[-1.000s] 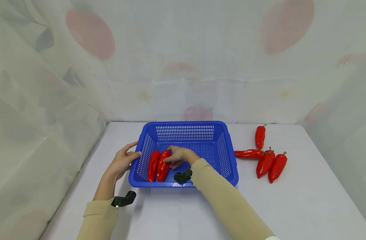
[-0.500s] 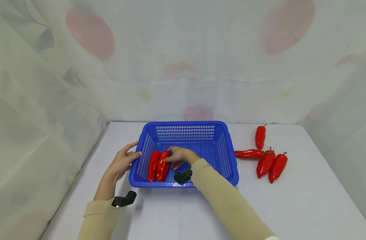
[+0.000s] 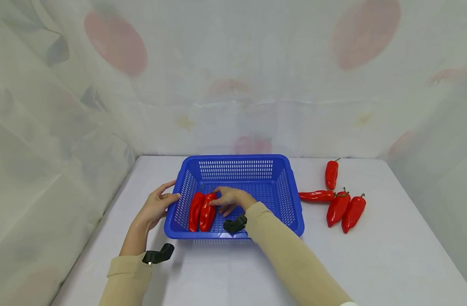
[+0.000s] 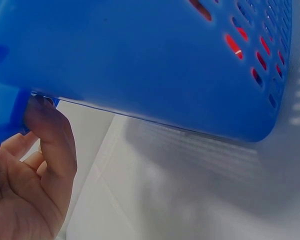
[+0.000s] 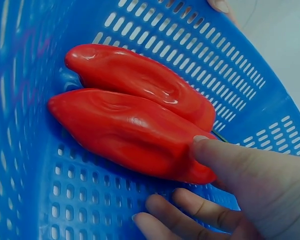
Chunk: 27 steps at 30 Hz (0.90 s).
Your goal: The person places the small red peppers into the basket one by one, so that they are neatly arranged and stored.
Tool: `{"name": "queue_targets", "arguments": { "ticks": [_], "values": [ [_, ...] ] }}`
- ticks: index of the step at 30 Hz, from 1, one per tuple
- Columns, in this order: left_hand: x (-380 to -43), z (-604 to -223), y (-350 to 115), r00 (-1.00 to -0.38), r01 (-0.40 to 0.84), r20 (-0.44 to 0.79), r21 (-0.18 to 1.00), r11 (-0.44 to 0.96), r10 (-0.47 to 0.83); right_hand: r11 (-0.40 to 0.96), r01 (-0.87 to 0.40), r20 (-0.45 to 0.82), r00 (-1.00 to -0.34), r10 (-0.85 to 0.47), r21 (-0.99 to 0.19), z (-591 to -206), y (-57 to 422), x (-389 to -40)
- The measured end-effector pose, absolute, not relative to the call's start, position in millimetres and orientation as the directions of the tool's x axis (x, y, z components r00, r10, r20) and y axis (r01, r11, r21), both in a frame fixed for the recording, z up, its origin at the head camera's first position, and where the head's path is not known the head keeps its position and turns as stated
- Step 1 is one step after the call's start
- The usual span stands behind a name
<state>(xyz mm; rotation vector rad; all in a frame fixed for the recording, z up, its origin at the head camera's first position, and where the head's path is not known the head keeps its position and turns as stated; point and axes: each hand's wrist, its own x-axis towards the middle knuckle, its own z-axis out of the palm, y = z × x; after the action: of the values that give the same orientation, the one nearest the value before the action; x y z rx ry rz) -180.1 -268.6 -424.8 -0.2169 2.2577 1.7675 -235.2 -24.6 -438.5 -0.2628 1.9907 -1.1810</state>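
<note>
In the head view, two long red peppers lie side by side along the left side of a blue plastic basket [image 3: 237,157]. My right hand [image 3: 233,199] reaches into the basket and pinches the stem end of the inner pepper [image 5: 130,135], its thumb on top. The other fingers of that hand spread low over the basket floor. Against the basket's left wall rests the outer pepper [image 5: 140,80]. My left hand [image 3: 155,207] grips the basket's left rim, thumb over the edge and fingers outside.
Several more red peppers [image 3: 337,208] lie on the white table [image 3: 390,255], right of the basket. One pepper [image 3: 317,196] points its tip at the basket's right wall. Patterned cloth [image 3: 233,85] hangs behind and at both sides.
My right hand and its thumb have shifted very slightly to the right at the inner pepper. The left hand and the basket stay where they were.
</note>
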Motion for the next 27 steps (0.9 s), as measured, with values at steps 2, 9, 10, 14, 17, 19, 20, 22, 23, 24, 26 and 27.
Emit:
{"name": "queue_targets", "arguments": {
  "ticks": [2, 9, 10, 14, 17, 19, 20, 22, 23, 24, 26, 27],
  "values": [
    [-179, -422, -267, -0.953, -0.28, -0.299, 0.928, 0.246, 0.046, 0.546, 0.196, -0.517, -0.672, -0.53, -0.815, -438, -23, -235],
    [-180, -426, -269, -0.956, -0.271, -0.291, 0.928, 0.254, 0.042, 0.544, 0.136, -0.473, -0.692, -0.546, -0.828, -433, -19, -240],
    [-180, -426, -269, -0.956, -0.271, -0.291, 0.928, 0.254, 0.042, 0.542, 0.13, -0.466, -0.693, -0.55, -0.831, -432, -17, -240],
    [-180, -426, -269, -0.956, -0.272, -0.291, 0.929, 0.251, 0.044, 0.527, 0.107, -0.441, -0.699, -0.563, -0.843, -429, -12, -242],
    [-180, -426, -269, -0.955, -0.273, -0.293, 0.929, 0.25, 0.046, 0.515, 0.075, -0.408, -0.71, -0.574, -0.854, -424, -9, -242],
    [-180, -425, -269, -0.955, -0.273, -0.293, 0.929, 0.248, 0.047, 0.506, 0.046, -0.381, -0.719, -0.582, -0.861, -421, -7, -242],
    [-179, -425, -269, -0.955, -0.273, -0.293, 0.929, 0.248, 0.047, 0.503, 0.03, -0.366, -0.723, -0.586, -0.864, -420, -6, -241],
    [-180, -425, -269, -0.955, -0.273, -0.292, 0.93, 0.246, 0.047, 0.497, 0.007, -0.346, -0.727, -0.593, -0.868, -415, -4, -240],
    [-180, -425, -269, -0.955, -0.272, -0.292, 0.93, 0.246, 0.048, 0.492, -0.002, -0.336, -0.728, -0.597, -0.871, -413, -3, -239],
    [-180, -425, -269, -0.955, -0.271, -0.291, 0.93, 0.246, 0.049, 0.488, -0.013, -0.326, -0.73, -0.601, -0.873, -411, -2, -238],
    [-180, -425, -269, -0.956, -0.27, -0.29, 0.931, 0.247, 0.048, 0.484, -0.037, -0.305, -0.735, -0.606, -0.874, -407, 0, -236],
    [-180, -426, -269, -0.956, -0.269, -0.289, 0.931, 0.246, 0.048, 0.48, -0.044, -0.296, -0.737, -0.608, -0.876, -405, 0, -235]
  ]
}}
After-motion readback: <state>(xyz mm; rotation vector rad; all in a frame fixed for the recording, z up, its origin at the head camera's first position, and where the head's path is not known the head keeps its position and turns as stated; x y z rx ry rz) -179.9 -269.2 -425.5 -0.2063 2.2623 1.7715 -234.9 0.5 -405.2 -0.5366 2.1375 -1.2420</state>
